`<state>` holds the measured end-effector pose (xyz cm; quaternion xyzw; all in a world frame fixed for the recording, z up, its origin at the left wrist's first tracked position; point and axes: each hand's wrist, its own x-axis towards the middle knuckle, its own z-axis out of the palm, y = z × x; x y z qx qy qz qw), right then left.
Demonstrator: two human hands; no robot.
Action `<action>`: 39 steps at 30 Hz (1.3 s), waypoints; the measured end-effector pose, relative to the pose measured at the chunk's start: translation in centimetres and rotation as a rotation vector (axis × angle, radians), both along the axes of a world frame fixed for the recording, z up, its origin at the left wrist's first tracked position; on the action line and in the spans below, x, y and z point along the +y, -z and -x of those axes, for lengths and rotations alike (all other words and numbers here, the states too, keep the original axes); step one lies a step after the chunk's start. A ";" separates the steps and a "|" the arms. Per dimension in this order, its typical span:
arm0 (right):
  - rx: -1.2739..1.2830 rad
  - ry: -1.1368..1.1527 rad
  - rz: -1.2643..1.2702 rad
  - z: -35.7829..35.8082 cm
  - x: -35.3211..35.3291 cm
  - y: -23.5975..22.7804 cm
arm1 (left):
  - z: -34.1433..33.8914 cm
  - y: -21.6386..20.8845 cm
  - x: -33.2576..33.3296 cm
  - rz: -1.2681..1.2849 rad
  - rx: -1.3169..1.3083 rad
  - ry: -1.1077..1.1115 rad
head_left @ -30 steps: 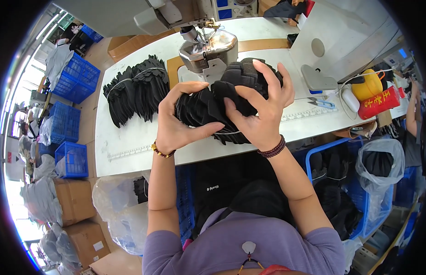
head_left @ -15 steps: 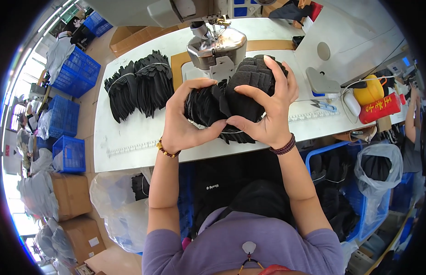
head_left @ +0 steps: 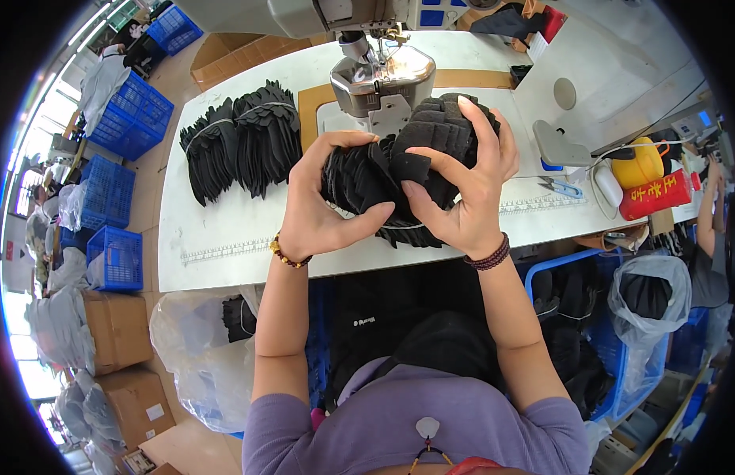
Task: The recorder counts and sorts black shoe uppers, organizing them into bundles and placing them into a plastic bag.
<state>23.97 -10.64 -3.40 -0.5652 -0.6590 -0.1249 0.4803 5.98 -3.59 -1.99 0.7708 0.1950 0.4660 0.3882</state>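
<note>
A thick bundle of black fabric pieces (head_left: 359, 184) stands between my hands at the table's front edge, under the sewing machine head (head_left: 383, 77). My left hand (head_left: 326, 194) curves around the bundle's left side, thumb resting along its near face. With thumb and fingers, my right hand (head_left: 466, 186) pinches one folded-over piece (head_left: 411, 167) while its other fingers spread over the grey-black pieces (head_left: 443, 127) on the right. Part of a pale band shows low on the bundle. To the left lie two more banded bundles of black pieces (head_left: 266, 138), apart from both hands.
A printed ruler strip (head_left: 225, 253) runs along the table's front (head_left: 205, 273). Blue-handled thread snips (head_left: 564, 188), a yellow container (head_left: 638, 164) and a red can (head_left: 656, 195) sit at the right. Below are a blue basket (head_left: 534, 277) and plastic bags (head_left: 205, 356).
My right thumb has moved up and now presses a piece that has flipped over toward the right fingers. My left hand stays around the bundle, its thumb shifted slightly.
</note>
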 end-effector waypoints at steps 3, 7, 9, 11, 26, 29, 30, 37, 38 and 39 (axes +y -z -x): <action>0.006 -0.013 -0.002 -0.1 0.1 0.0 | 0.0 0.0 0.0 0.008 0.004 -0.004; 0.037 -0.053 0.006 -0.2 0.2 0.1 | 0.0 0.0 0.1 0.001 0.008 -0.005; 0.014 -0.048 0.007 -0.2 0.1 0.2 | 0.0 0.0 0.0 0.002 0.007 -0.002; -0.003 -0.033 0.025 -0.3 0.1 0.3 | 0.0 0.0 0.0 0.013 0.014 -0.011; -0.003 -0.094 -0.010 0.2 0.5 1.2 | 0.3 0.1 0.0 -0.008 0.013 -0.010; 0.012 -0.074 -0.039 0.5 0.7 1.1 | 0.3 0.1 0.0 -0.018 0.013 -0.006; 0.008 -0.051 -0.044 0.6 0.9 1.1 | 0.3 0.2 -0.1 -0.018 0.013 -0.006; 0.025 -0.034 -0.045 0.7 0.8 1.1 | 0.4 0.2 -0.1 -0.001 0.006 -0.003; 0.031 -0.042 -0.051 0.7 0.8 1.0 | 0.4 0.2 0.0 -0.018 0.012 -0.004; 0.038 -0.032 -0.059 0.8 0.8 1.0 | 0.4 0.2 0.0 -0.018 0.012 -0.003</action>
